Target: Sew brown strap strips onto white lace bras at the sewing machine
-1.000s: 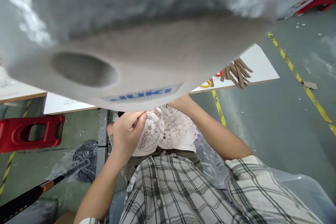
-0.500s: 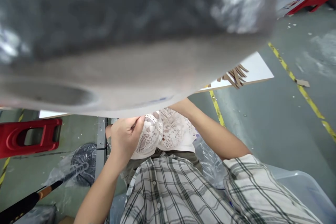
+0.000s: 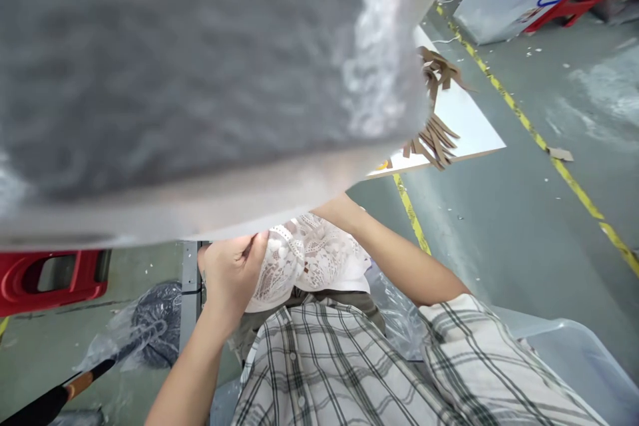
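Note:
A white lace garment (image 3: 319, 256) lies gathered over the lap. My left hand (image 3: 230, 273) is closed at its left edge, thumb pressed against the fingers on the lace; the fingertips are partly covered. My right hand (image 3: 335, 208) reaches in from the right above the lace. Only its wrist side shows, and its fingers are hidden. A large blurred object (image 3: 200, 100), dark grey with a pale lower edge, fills the upper left very close to the camera and covers the work between the hands.
Brown fringed strips (image 3: 436, 140) lie on a white tabletop (image 3: 474, 123). A clear plastic bin (image 3: 499, 3) and red stools stand at the upper right. Left are a red stool (image 3: 84, 279), a grey metal post (image 3: 190, 306) and a plastic-wrapped dark bundle (image 3: 157, 326). Another translucent bin (image 3: 574, 353) is at right.
The blurred object has shifted left and lower in view, uncovering more of the brown strips and the upper-right bin. Both hands stay almost in place at the lace, a little further left.

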The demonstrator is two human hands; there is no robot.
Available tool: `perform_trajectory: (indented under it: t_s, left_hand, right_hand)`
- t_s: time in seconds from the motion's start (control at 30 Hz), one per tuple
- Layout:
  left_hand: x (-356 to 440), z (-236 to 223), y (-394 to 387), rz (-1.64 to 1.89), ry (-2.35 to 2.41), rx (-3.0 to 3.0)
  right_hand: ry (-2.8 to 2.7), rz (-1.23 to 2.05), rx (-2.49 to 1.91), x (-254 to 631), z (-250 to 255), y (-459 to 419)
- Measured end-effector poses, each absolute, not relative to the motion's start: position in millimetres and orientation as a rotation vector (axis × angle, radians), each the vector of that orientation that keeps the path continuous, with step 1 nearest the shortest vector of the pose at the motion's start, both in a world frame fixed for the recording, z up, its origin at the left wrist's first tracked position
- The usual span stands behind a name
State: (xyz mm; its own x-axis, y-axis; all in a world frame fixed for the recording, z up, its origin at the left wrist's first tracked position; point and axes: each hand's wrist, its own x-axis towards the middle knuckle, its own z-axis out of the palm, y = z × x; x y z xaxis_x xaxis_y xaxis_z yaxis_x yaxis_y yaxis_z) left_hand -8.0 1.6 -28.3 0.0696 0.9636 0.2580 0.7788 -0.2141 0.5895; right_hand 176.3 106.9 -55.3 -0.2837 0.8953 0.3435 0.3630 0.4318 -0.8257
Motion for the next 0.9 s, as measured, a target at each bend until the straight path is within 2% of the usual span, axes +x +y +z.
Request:
perform_trajectory:
  t_s: [0.77, 0.9]
  left_hand:
    - [-6.4, -24.1, -3.2, 0.892, 1.794, 2.019]
    - [-7.7, -22.4, -4.2, 0.888, 1.789, 2.009]
  right_hand:
    - [-1.715, 0.863, -0.94, 173.5, -56.4, 101.6]
    - [-1.554, 0.88, -0.968, 174.8, -64.9, 92.9]
